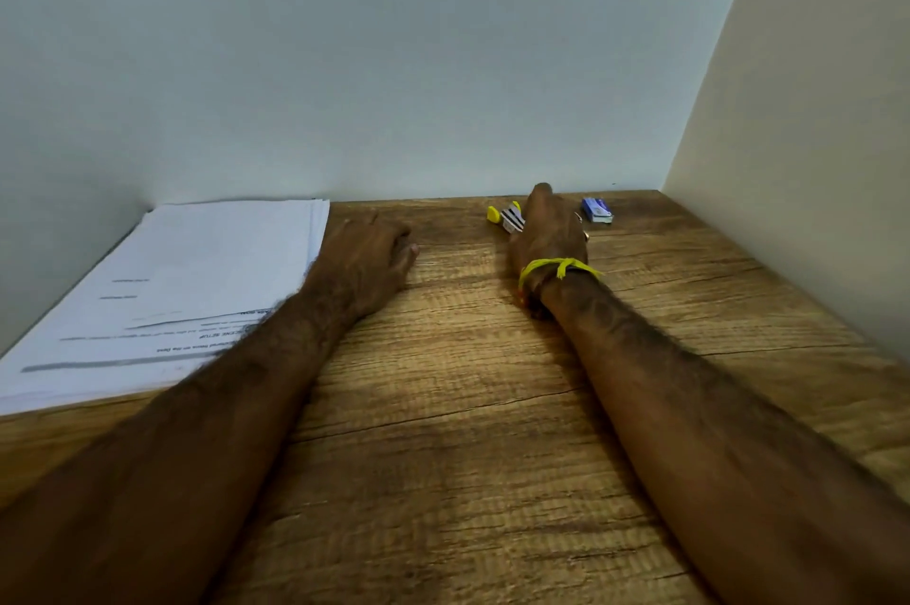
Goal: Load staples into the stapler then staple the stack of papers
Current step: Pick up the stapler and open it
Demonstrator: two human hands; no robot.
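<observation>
1. Head view: yellow stapler (504,216) lies far right of centre on the wooden desk (443,432), partly hidden by the right hand (549,230); whether that hand grips it cannot be told.
2. Blue staple box (597,210) sits just right; label unreadable.
3. Paper stack (172,289) lies far left, print too blurred.
4. Left hand (364,254) rests loosely curled at its edge.

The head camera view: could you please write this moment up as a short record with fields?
surface: wooden desk in a wall corner
papers: white stack of papers, far left
stapler: yellow stapler, far side, partly behind the right hand
staples: blue staple box, right of that hand
left hand: flat on the desk beside the stack
right hand: at the stapler, grip unclear
wrist: yellow thread
</observation>
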